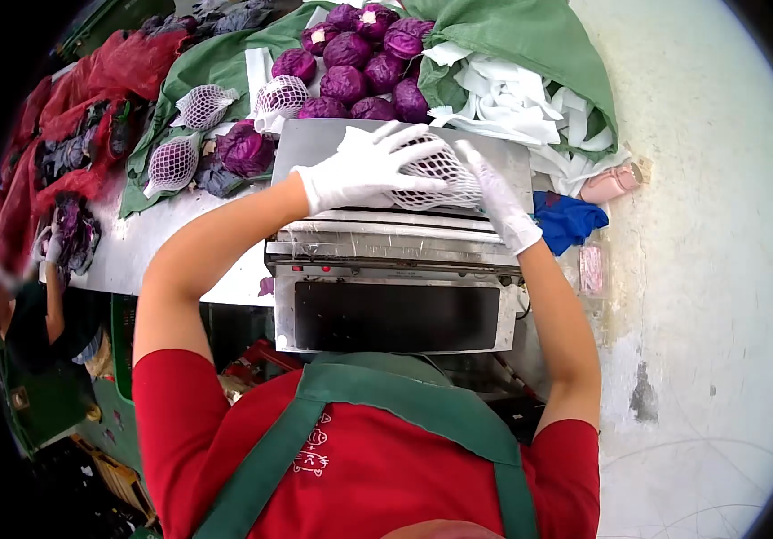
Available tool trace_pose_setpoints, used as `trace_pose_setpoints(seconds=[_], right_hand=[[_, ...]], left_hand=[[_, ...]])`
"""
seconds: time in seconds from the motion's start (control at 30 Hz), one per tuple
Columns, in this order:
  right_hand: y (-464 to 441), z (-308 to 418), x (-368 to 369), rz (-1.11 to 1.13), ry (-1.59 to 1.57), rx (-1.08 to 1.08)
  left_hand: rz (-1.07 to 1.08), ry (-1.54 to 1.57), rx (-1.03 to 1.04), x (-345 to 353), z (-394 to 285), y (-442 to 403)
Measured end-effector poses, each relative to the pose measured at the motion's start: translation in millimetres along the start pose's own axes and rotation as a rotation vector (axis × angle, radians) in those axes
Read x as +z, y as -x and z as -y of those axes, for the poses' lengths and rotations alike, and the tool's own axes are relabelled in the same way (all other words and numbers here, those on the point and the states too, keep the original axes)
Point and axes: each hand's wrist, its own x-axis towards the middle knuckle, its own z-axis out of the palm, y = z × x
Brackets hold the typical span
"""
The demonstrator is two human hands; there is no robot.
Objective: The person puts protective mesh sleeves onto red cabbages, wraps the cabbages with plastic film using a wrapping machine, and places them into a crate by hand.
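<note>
A red cabbage in a white foam net [440,171] rests on the metal top of a wrapping machine [314,144], between my two gloved hands. My left hand [364,169] lies over its left side, fingers spread across the net. Against the cabbage's right side presses my right hand [501,199], its fingers pointing away from me and partly hidden. Behind the machine is a pile of bare red cabbages [348,83]. Netted cabbages [172,165] lie to the left, near a loose bare cabbage [244,149].
White foam nets [503,94] spill from a green cloth [530,36] at the back right. A blue cloth [568,221] and a pink roll [611,182] sit right of the machine. Far left, a co-worker's gloved hands [52,244] hold a cabbage beside red net sacks [103,76].
</note>
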Motion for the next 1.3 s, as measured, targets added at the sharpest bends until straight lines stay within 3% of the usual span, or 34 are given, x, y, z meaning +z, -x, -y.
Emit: trace_pose_setpoints(seconds=[0.1, 0.13, 0.17, 0.2, 0.27, 0.3, 0.37, 0.47, 0.5, 0.53, 0.6, 0.63, 0.73, 0.77, 0.8, 0.83, 0.87, 0.93, 0.97, 1.0, 1.03, 1.13, 1.2, 1.23, 1.3], right_hand=[[27, 38, 17, 0.067, 0.019, 0.179], [28, 35, -2, 0.143, 0.294, 0.022], [30, 33, -20, 0.216, 0.562, -0.138], [44, 43, -32, 0.153, 1.072, -0.383], [64, 73, -37, 0.292, 1.648, -0.706], [67, 69, -42, 0.301, 1.647, -0.705], [67, 57, -52, 0.700, 1.859, -0.712], [52, 21, -45, 0.772, 1.694, -0.861], [51, 14, -44, 0.748, 1.608, -0.884], [53, 8, -43, 0.665, 1.541, -0.857], [73, -2, -49, 0.430, 0.782, -0.140], [89, 54, -32, 0.316, 0.648, 0.214], [99, 93, -46, 0.103, 0.340, 0.013], [90, 123, -43, 0.030, 0.296, -0.133], [71, 130, -49, -0.012, 0.189, -0.384], [48, 126, -54, -0.130, 0.310, -0.435], [26, 121, -59, -0.257, 0.433, -0.470], [-36, 79, -71, -0.063, 1.106, -0.741], [-45, 65, -60, 0.099, 1.256, -0.739], [-56, 49, -43, 0.264, 1.403, -0.732], [-68, 10, -40, 0.378, 1.100, -0.630], [-43, 15, -10, 0.477, 0.479, -0.462], [-17, 35, -8, 0.570, 0.354, -0.194], [4, 42, -8, 0.608, 0.334, -0.196], [45, 45, -1, 0.687, 0.311, 0.085]], left_hand=[[0.117, 0.136, -0.170, -45, -10, 33], [0.078, 0.188, -0.238, -54, -14, 54], [0.280, 0.004, -0.291, -58, -22, 76], [0.352, -0.116, -0.256, -48, -25, 107], [0.459, -0.118, -0.247, -53, -27, 130], [0.429, -0.124, -0.177, -55, -28, 129], [0.458, -0.052, -0.091, -58, -31, 113], [0.401, 0.193, -0.165, 6, -38, 116], [0.311, 0.324, -0.350, 3, -48, 107], [0.167, 0.388, -0.193, 2, -43, 100], [-0.150, 0.621, -0.491, 1, -58, 107], [0.171, 1.195, -1.107, -36, -64, 104], [-0.300, 1.441, -1.136, -98, -57, 78], [-0.438, 1.265, -0.986, -107, -42, 66], [-0.537, 1.112, -1.001, -117, -31, 46], [-0.513, 1.042, -1.040, -126, -20, 20], [-0.348, 0.875, -0.857, -106, 2, 17], [-0.139, 0.656, -0.611, -37, 29, 6], [0.018, 0.663, -0.585, 3, 35, 12], [0.002, 0.956, -0.583, 18, 25, 9], [-0.028, 1.099, -0.671, 27, 13, 9], [0.056, 1.156, -0.893, 21, 9, 5], [-0.032, 1.513, -1.083, 17, -8, 9], [-0.047, 1.796, -1.234, 1, -19, 6], [0.161, 1.896, -1.334, -26, -46, 6]])
